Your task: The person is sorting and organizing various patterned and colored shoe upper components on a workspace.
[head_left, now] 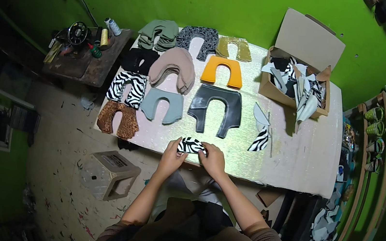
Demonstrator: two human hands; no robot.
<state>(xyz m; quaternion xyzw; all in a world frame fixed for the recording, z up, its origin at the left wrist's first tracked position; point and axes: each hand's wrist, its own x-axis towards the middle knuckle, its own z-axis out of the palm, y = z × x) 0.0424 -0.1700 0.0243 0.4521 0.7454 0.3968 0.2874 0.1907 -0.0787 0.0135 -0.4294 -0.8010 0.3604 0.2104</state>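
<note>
Between my hands, at the near edge of the pale table (291,153), is a small zebra-print piece of material (191,145). My left hand (171,159) grips its left end, and my right hand (213,160) grips its right end. Ahead of them lies a dark grey arch-shaped piece (197,102). Stacks of similar arches are at the left: leopard-print pieces (128,126), zebra-print pieces (136,98), grey-blue pieces (174,106) and pinkish-beige pieces (186,63). Zebra-print and pale scraps (258,142) rest to the right of the dark arch.
An open cardboard box (281,99) full of scraps stands at the table's back right. Orange (208,74), olive green (166,28) and dark patterned arches (196,32) lie farther back. A sewing machine (77,33) is at far left, a plastic stool (118,186) at near left, and a wooden rack (383,204) at right.
</note>
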